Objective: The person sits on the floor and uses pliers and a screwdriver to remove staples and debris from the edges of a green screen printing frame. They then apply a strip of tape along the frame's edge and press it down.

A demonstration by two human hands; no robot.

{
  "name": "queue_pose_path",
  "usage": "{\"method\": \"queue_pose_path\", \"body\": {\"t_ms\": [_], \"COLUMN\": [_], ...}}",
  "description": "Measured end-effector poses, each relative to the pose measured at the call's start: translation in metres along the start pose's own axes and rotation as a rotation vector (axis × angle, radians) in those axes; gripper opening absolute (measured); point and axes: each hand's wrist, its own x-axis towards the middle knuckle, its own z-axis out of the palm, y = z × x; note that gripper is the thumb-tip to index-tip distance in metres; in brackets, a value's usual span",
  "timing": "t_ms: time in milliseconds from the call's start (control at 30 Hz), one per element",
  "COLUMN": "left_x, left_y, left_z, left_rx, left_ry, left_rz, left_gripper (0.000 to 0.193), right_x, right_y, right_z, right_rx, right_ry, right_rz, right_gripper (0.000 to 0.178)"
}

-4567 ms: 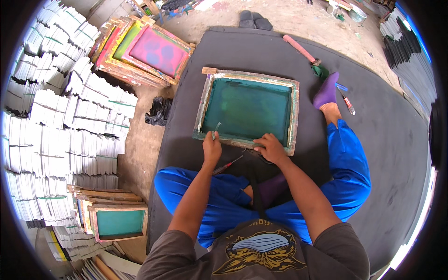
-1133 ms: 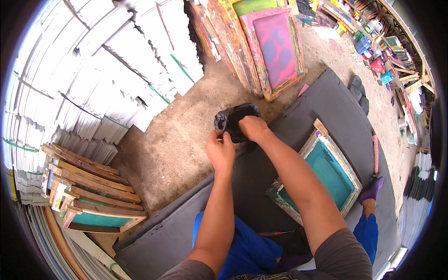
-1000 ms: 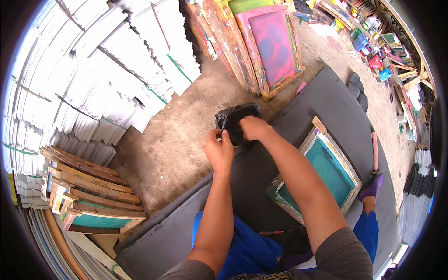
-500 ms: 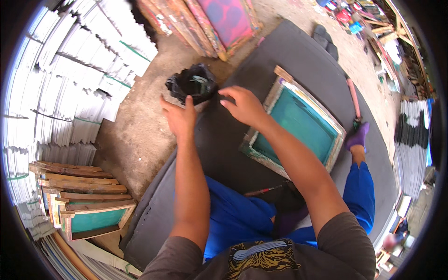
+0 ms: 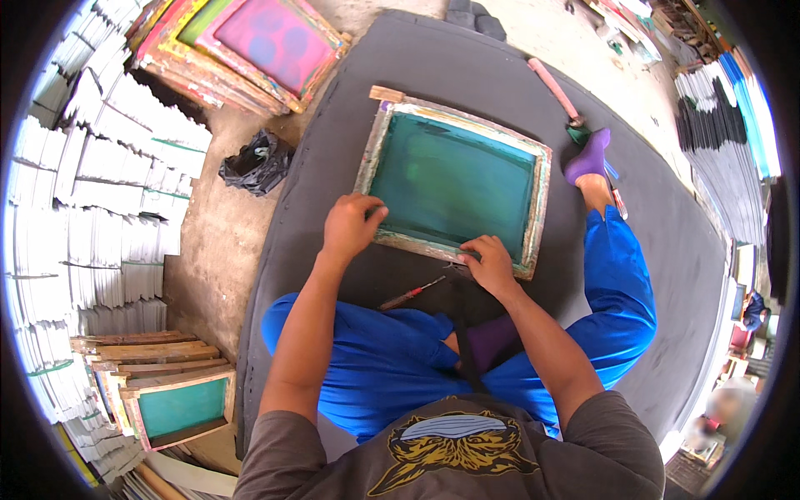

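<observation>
A wooden screen printing frame [image 5: 454, 248] with blue-green mesh lies flat on the dark padded mat, in front of my crossed legs. My left hand [image 5: 352, 225] is at its near left corner, fingers curled over the rail. On the near rail rests my right hand [image 5: 490, 262], thumb and fingers bent around the wood. A small dark item [image 5: 457, 268] shows just beside the right fingertips, too small to make out. Between the frame and my legs lies a thin tool with a red handle [image 5: 408, 296], like a screwdriver.
A black plastic bag [image 5: 257, 164] sits on the floor left of the mat [image 5: 325, 158]. Painted frames [image 5: 267, 46] lean at the far left; paper stacks [image 5: 117, 183] and more frames [image 5: 183, 408] line the left. A pink-handled tool [image 5: 552, 87] lies near my purple-socked foot [image 5: 590, 157].
Both hands have come back from near the black bag to the printing frame and now touch its near side. My view has turned, so the frame sits more centrally.
</observation>
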Motion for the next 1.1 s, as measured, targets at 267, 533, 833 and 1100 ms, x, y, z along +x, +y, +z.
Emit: {"method": "queue_pose_path", "body": {"t_ms": [267,533,833,1100], "left_x": [-0.042,-0.055,-0.073,-0.064], "left_y": [0.051,0.074,0.085,0.096], "left_z": [0.082,0.094,0.121,0.131], "left_rx": [0.249,0.323,0.27,0.132], "left_ry": [-0.25,-0.14,-0.098,-0.291], "left_rz": [0.312,0.354,0.422,0.376], "left_gripper": [0.032,0.04,0.038,0.035], "right_x": [0.005,0.007,0.025,0.065], "right_y": [0.023,0.059,0.126,0.123], "right_z": [0.004,-0.021,-0.089,-0.091], "right_rx": [0.06,-0.224,-0.202,-0.441], "right_ry": [-0.007,0.331,0.399,0.452], "right_rz": [-0.037,-0.056,0.504,0.294], "right_gripper": [0.011,0.02,0.051,0.044]}}
